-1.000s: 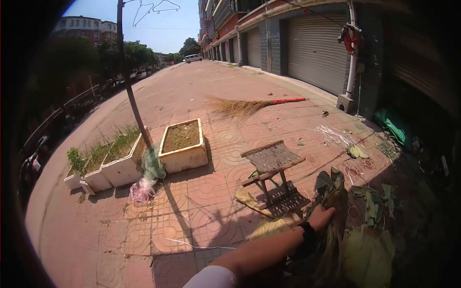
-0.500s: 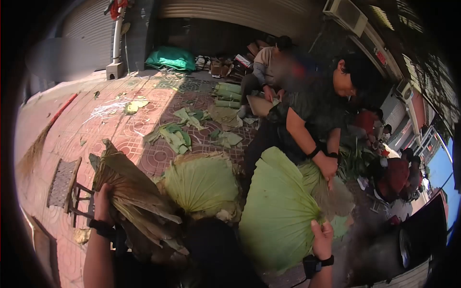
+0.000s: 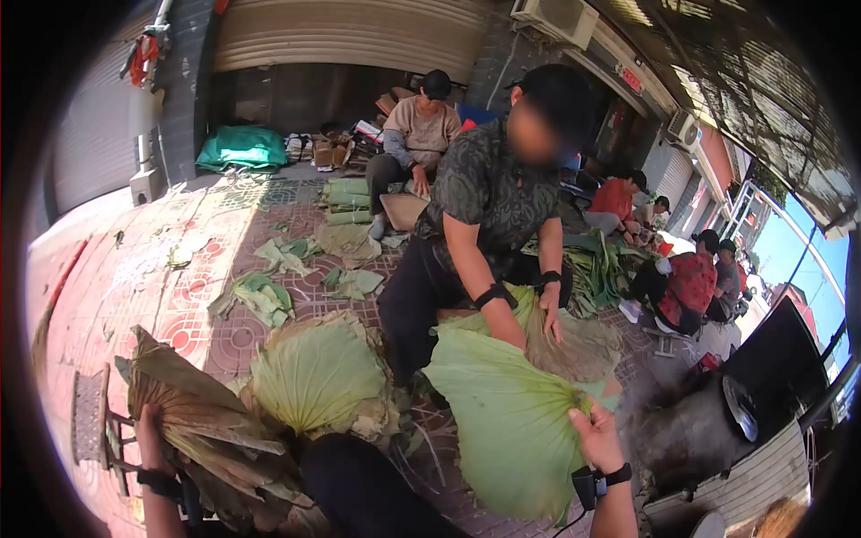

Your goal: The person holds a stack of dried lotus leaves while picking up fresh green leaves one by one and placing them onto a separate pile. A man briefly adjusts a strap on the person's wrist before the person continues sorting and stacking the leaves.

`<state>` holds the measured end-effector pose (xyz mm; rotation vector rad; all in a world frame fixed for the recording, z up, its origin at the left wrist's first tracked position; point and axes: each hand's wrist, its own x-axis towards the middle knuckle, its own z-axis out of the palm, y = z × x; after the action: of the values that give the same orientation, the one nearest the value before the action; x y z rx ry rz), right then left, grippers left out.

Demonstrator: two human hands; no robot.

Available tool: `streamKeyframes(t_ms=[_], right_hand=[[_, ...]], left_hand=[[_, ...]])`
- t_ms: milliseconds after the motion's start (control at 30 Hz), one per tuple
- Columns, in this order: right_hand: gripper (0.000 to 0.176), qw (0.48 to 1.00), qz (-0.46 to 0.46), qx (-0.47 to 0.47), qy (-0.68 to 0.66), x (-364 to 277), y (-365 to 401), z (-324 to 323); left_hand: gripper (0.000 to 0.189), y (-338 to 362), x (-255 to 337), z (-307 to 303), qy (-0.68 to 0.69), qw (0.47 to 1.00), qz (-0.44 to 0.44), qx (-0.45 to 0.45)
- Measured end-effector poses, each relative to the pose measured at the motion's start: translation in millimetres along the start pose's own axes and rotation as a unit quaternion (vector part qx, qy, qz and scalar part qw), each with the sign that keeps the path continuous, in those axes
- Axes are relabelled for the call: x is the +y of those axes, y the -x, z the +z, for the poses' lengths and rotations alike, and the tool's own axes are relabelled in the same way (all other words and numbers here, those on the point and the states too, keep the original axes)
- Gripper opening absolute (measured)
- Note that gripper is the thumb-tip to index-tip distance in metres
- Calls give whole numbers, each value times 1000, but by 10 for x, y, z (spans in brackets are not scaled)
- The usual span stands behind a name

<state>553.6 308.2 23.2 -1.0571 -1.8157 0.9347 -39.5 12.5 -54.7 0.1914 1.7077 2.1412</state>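
My left hand (image 3: 151,439) is closed around the edge of a bundle of brownish, dried lotus leaves (image 3: 193,394), held at the lower left. On the right, my right hand (image 3: 599,435) pinches a broad green lotus leaf (image 3: 502,421) near the point where its veins meet. This leaf hangs fanned out in front of a co-worker's hands. Between my two hands lies a stack of lotus leaves (image 3: 314,372), green on top with brown edges beneath. Brown leaves (image 3: 574,345) lie under the co-worker's spread hand (image 3: 552,314); the other hand is partly behind my green leaf.
A co-worker in a dark patterned shirt (image 3: 484,179) sits close opposite. Behind sits another person (image 3: 421,134) beside rolled leaf bundles (image 3: 348,199). Loose leaves (image 3: 260,296) litter the paving. A small stool (image 3: 94,417) stands left, a smoky metal drum (image 3: 691,430) right.
My view has swung right, so the scene sits further left. Both my hands keep their leaves. The co-worker's hands, close together before, are now apart.
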Motion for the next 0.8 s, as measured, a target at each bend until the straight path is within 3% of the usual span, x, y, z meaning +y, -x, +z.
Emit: streamKeyframes(t_ms=[300, 800], right_hand=[[25, 998, 7, 42, -37, 95, -236, -48], [27, 998, 25, 29, -58, 249, -273, 24]], left_hand=[[26, 77, 66, 14, -23, 998, -26, 49], [35, 73, 69, -30, -22, 999, -29, 21]])
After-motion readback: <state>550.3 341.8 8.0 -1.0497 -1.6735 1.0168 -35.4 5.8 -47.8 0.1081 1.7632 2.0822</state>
